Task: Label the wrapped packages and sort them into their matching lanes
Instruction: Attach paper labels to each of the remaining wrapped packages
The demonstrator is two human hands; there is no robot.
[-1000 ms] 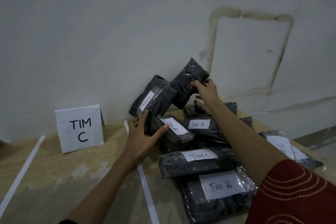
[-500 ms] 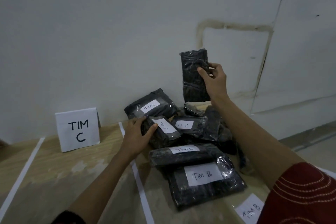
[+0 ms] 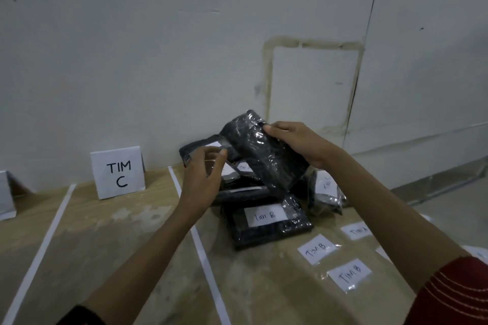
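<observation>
Wrapped package (image 3: 264, 150), a glossy, crinkled black oblong, slants far-left to near-right. Right hand (image 3: 298, 145) grasps it; left hand (image 3: 200, 182) hold unclear.

wooden table (image 3: 118, 245) | tape lines (image 3: 203, 253) | TIM C sign (image 3: 118, 173) | package pile (image 3: 269, 221) | loose labels (image 3: 318, 248)

1. The picture is dim and grey all over.
2. The TIM C sign (image 3: 118, 173) at 9 o'clock drops a dark shadow toward 3 o'clock, so light comes from the 9 o'clock side.
3. Small white shine spots sit on the black package (image 3: 261, 150) in the middle.
4. The left hand (image 3: 203, 182) looks smeary.
5. The labels (image 3: 318, 248) at 4 o'clock look fuzzy.
</observation>
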